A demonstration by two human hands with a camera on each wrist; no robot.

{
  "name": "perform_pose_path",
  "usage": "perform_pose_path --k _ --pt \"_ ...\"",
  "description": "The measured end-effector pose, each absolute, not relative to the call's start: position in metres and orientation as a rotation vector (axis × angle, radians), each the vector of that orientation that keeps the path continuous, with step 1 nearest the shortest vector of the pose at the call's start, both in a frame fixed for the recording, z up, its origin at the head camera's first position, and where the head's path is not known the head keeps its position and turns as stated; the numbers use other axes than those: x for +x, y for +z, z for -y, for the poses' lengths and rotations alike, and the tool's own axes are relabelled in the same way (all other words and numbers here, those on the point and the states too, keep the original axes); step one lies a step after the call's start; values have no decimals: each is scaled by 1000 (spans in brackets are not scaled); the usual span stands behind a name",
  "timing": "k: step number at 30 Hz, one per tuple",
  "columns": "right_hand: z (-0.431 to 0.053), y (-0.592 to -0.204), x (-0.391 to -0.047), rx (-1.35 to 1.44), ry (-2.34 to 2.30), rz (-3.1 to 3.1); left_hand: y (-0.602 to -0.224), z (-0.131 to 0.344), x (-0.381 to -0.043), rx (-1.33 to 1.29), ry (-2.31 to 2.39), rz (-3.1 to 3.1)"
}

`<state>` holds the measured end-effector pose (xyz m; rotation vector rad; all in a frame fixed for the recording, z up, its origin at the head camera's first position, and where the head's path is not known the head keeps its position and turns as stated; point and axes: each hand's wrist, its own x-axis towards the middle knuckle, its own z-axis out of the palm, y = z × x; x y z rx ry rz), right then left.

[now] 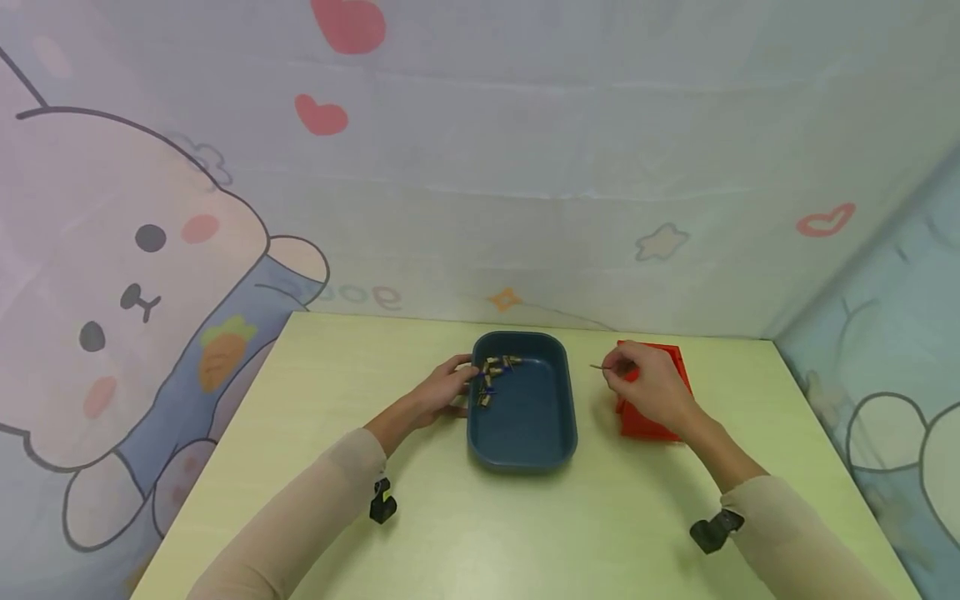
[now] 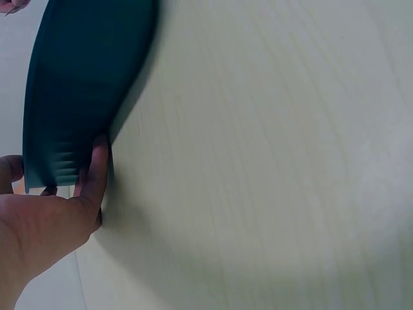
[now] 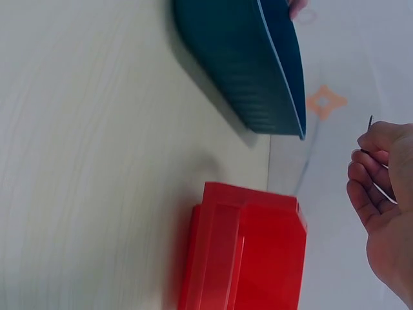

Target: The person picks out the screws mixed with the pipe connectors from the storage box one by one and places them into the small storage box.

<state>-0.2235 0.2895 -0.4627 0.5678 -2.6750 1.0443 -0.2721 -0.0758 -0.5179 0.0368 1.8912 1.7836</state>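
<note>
A dark blue-green plastic tub [image 1: 525,433] stands near the middle of the table. Several small brass-coloured fittings [image 1: 491,372], a few with blue parts, lie along its left inside wall. My left hand [image 1: 442,389] holds the tub by its left side, one finger at the rim and the thumb low by the base, as the left wrist view shows. Between thumb and fingertips my right hand [image 1: 648,383] pinches a thin dark screw [image 3: 370,121], raised in front of a red plastic bin [image 3: 219,245]. From the head view, that hand covers part of the bin.
A pale wood-patterned table [image 1: 480,533] carries the tub and bin, with a gap between them. Printed cloth [image 1: 480,167] with hearts and a bear hangs along the table's far edge and continues on the right side.
</note>
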Motion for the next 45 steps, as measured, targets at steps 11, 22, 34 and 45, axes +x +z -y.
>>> perform_pose_path --k 11,22,34,45 --pt "-312 -466 -222 507 1008 2682 -519 77 -272 43 1790 -1900" --pt "-333 -464 -221 383 991 2723 -519 76 -272 37 1779 -1908" --pt "-341 -467 -220 341 983 2721 -519 77 -273 28 1781 -1909" --pt "-349 -470 -221 313 972 2739 -518 77 -273 34 1766 -1909"
